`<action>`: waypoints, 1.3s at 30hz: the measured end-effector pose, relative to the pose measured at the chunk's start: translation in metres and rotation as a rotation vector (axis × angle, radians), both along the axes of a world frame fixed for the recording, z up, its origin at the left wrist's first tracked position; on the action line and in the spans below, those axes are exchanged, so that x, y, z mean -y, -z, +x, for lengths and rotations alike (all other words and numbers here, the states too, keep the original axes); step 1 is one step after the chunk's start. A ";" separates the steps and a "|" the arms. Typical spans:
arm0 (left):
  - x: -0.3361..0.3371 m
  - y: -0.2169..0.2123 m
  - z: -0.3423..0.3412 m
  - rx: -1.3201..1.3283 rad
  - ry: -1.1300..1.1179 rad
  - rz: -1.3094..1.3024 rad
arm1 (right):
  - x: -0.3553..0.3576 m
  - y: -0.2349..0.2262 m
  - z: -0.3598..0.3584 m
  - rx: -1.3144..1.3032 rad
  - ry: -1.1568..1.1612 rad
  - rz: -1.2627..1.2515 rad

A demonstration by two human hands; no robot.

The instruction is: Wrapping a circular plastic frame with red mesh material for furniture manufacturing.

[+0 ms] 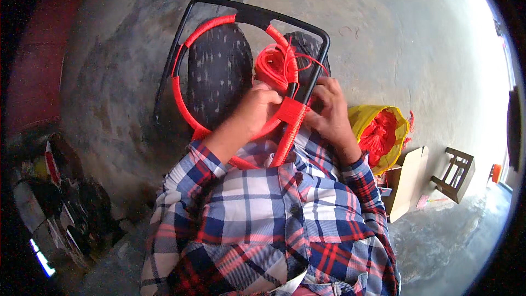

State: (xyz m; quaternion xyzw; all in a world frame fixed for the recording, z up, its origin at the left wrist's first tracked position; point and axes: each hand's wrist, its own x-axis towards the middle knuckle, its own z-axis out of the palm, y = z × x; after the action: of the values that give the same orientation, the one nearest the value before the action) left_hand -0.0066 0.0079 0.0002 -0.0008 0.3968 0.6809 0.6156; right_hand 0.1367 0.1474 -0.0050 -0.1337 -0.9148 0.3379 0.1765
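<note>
A black metal frame [200, 1] rests across my knees, with a round ring inside it. Red cord is wound tightly round much of the ring [181, 101] and round the joint [292, 111] at its lower right. My left hand [258, 108] reaches over the ring, closed at the lower end of a loose coil of red cord [272, 67]. Just right of the wrapped joint, my right hand [330, 112] has its fingers curled in beside the frame's bar; what they pinch is hidden. A loose strand of cord runs from the coil over the bar.
At my right stands a yellow bag [404, 126] full of red cord [378, 138]. Beside it are an open cardboard box [408, 183] and a small wooden stool [456, 175]. Dark piled items [71, 208] lie on the left. The floor is grey concrete [405, 27].
</note>
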 end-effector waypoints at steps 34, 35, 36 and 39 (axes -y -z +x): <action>0.002 0.016 0.006 -0.276 0.082 -0.040 | 0.016 -0.067 0.062 -0.413 0.408 -1.452; -0.002 0.016 0.007 -0.335 0.098 -0.063 | 0.023 -0.073 0.056 -0.444 0.341 -1.559; 0.000 0.015 0.006 -0.411 0.092 -0.093 | 0.028 -0.075 0.047 -0.469 0.241 -1.674; 0.000 0.011 0.008 -0.706 0.125 -0.144 | 0.039 -0.080 0.038 -0.433 0.077 -1.771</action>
State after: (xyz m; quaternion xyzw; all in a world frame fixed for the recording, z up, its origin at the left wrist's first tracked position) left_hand 0.0012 0.0078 -0.0108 0.2152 0.6312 0.5704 0.4795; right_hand 0.1745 0.1080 0.0754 -0.1844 -0.2626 0.9282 0.1884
